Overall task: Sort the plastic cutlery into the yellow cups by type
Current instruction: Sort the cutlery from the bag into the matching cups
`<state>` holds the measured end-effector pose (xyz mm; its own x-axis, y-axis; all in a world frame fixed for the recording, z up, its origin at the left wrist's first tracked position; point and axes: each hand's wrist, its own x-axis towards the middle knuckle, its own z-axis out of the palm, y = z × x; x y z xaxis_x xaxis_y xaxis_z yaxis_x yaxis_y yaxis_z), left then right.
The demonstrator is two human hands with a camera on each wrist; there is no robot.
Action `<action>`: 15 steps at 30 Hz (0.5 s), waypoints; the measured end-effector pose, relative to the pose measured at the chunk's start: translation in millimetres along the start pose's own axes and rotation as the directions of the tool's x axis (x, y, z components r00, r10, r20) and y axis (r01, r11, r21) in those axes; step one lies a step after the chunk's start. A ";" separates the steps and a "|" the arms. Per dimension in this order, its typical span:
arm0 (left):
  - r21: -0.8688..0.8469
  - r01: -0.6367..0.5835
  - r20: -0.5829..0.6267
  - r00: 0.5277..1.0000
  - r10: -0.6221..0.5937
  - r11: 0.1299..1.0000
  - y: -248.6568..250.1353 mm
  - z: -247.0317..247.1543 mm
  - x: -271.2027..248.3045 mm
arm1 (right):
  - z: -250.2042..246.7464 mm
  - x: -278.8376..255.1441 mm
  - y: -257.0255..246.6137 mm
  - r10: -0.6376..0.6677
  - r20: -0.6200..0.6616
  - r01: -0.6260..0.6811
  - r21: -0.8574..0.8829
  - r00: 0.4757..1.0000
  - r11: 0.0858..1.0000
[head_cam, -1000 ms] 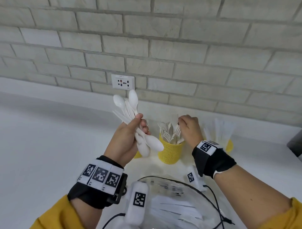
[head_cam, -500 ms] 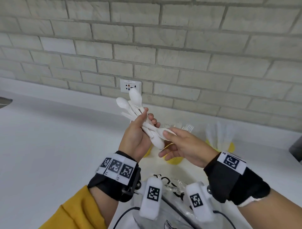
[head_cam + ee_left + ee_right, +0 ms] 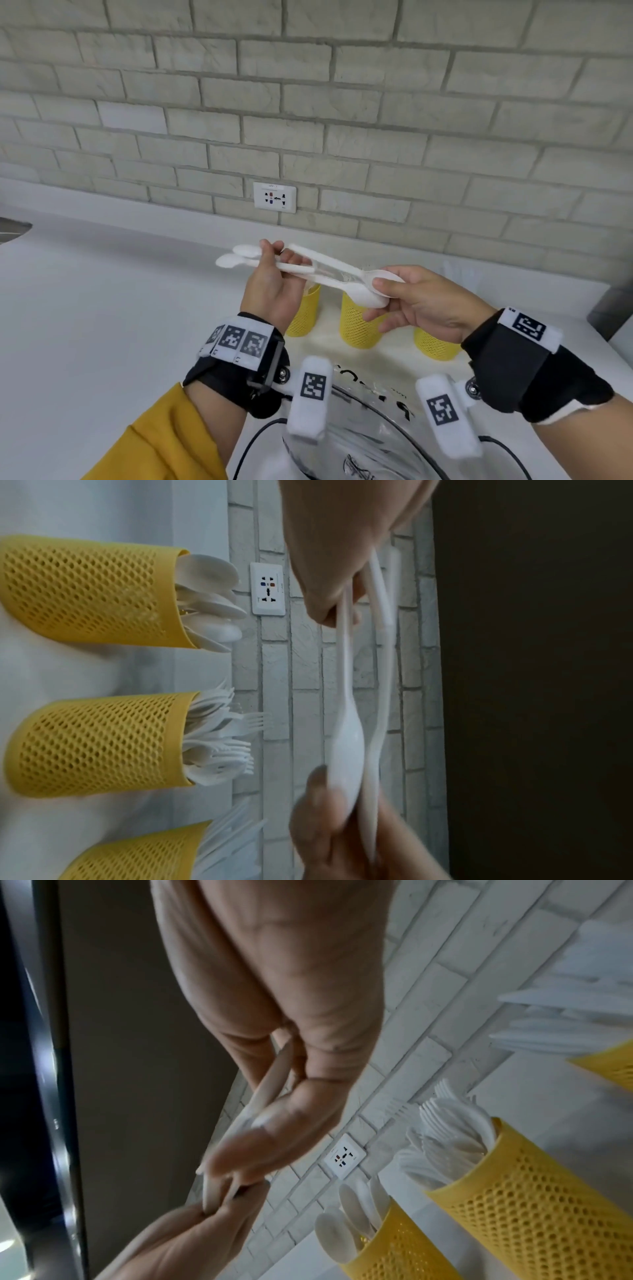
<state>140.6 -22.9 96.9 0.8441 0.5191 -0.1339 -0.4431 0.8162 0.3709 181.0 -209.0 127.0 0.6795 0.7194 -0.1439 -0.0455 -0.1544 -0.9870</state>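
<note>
My left hand (image 3: 274, 262) grips a bunch of white plastic spoons (image 3: 329, 270) by the middle, held level above the cups. Some bowls point left, others right. My right hand (image 3: 378, 291) pinches the right-pointing spoon bowls between thumb and fingers; the pinch (image 3: 342, 799) shows blurred in the left wrist view. Three yellow mesh cups stand in a row below. The left cup (image 3: 85, 591) holds spoons, the middle cup (image 3: 99, 742) forks, the right cup (image 3: 137, 856) knives. In the right wrist view, spoon handles (image 3: 270, 1080) run from my right hand towards the left hand (image 3: 192, 1240).
A clear glass bowl (image 3: 370, 431) with cutlery sits on the white counter (image 3: 102, 325) just below my wrists. A brick wall with a white socket (image 3: 274, 197) stands behind the cups. A dark object (image 3: 613, 308) is at the right edge.
The spoon bunch has tipped from upright to level. My right hand left the fork cup, came across and took hold of the spoon bowls.
</note>
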 end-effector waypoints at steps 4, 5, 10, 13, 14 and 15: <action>0.109 -0.060 0.023 0.998 0.058 0.992 11.8 -4.2 5.1 | -14.8 -7.2 -8.1 -0.031 -0.027 0.030 -0.023 0.999 0.999; 0.174 -0.092 0.067 0.994 0.082 0.980 15.4 -5.6 6.2 | -19.0 -8.4 -9.9 -0.031 -0.037 0.030 -0.038 0.999 0.999; 0.759 -0.440 0.459 0.884 0.086 0.480 20.0 -8.2 -1.6 | -20.8 -8.5 -15.2 -0.113 -0.147 0.030 -0.473 0.983 0.880; 0.835 -0.524 0.548 0.820 -0.168 0.167 2.0 1.9 -19.1 | -6.7 -5.1 -18.8 -0.188 -0.133 0.068 -0.615 0.973 0.786; 0.837 -0.528 0.547 0.802 -0.239 0.143 -4.7 5.3 -26.0 | -1.6 -3.7 -20.1 -0.209 -0.119 0.091 -0.620 0.971 0.779; 0.839 -0.530 0.542 0.790 -0.287 0.127 -10.4 7.6 -32.0 | 2.0 -2.1 -21.1 -0.234 -0.115 0.117 -0.611 0.965 0.783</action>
<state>120.5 -49.9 104.3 0.9573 0.0385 0.2864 -0.2504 -0.3845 0.8885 179.0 -205.8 148.0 0.7508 0.6528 0.1003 0.4910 -0.4502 -0.7458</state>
